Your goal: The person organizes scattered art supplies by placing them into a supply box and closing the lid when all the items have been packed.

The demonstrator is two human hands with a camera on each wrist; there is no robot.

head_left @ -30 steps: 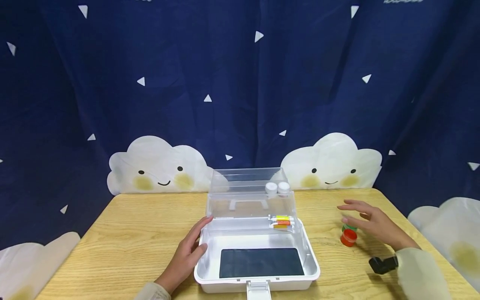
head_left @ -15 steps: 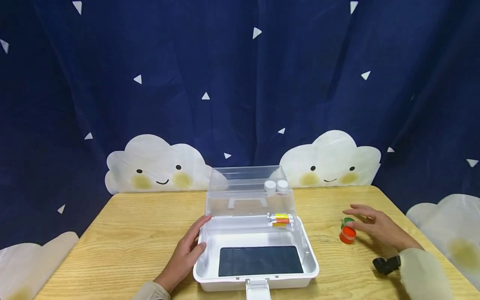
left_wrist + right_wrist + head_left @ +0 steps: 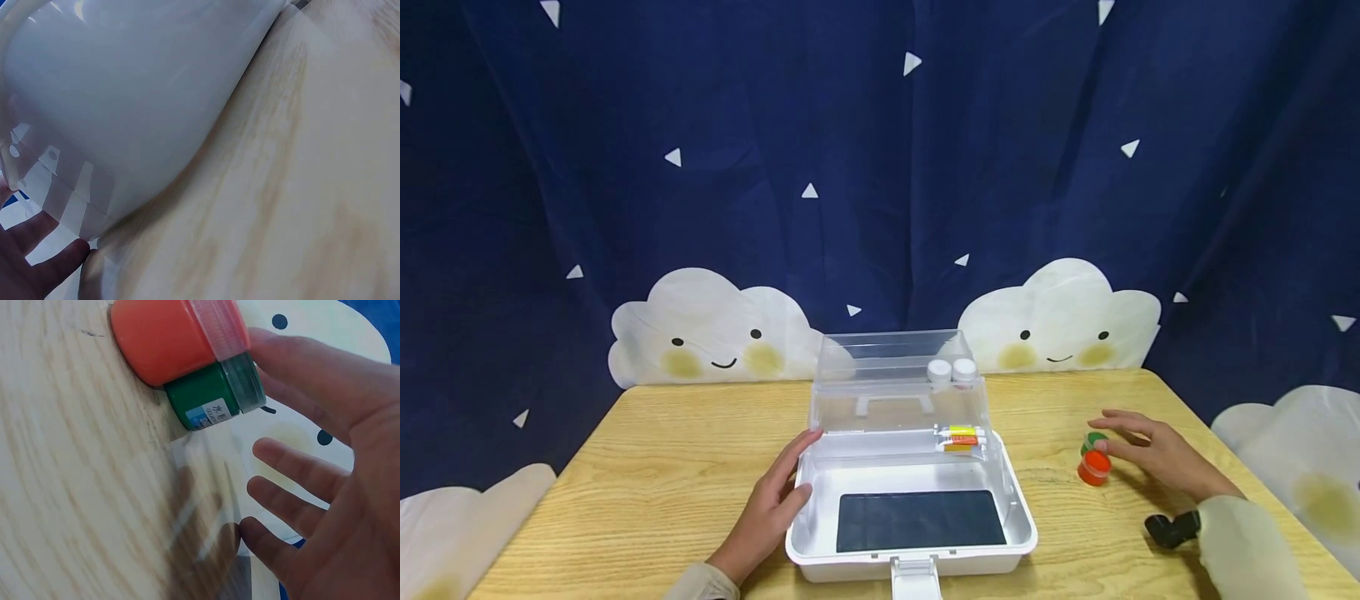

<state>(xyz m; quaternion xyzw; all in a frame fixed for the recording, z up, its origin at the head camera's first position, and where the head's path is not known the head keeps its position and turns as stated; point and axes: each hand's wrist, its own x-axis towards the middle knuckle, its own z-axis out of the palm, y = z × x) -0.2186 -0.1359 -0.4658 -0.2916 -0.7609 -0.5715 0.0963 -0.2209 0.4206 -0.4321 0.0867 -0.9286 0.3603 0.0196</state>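
Observation:
A white box (image 3: 913, 567) with a raised transparent lid (image 3: 891, 410) stands at the table's middle. My left hand (image 3: 769, 504) rests along its left rim, fingers relaxed; the left wrist view shows fingertips by the box's wall (image 3: 125, 125). To the right, an orange-red paint jar (image 3: 1094, 469) stands against a green paint jar (image 3: 1091, 442). My right hand (image 3: 1161, 457) is just right of these jars, with its thumb beside their lids. In the right wrist view the other fingers (image 3: 294, 465) are spread apart from the jars. Whether the thumb touches a lid I cannot tell.
A dark rectangular panel (image 3: 921, 521) lies in the box. Two white-lidded jars (image 3: 939, 371) and several paint tubes (image 3: 961, 439) sit at the box's right side. A white latch (image 3: 915, 577) hangs at the front. A dark blue curtain (image 3: 775, 125) hangs behind the wooden table (image 3: 670, 483).
My right hand has moved slightly right and lower, its thumb coming down beside the jars' lids. The green jar shows more clearly. My left hand stays at the box's rim.

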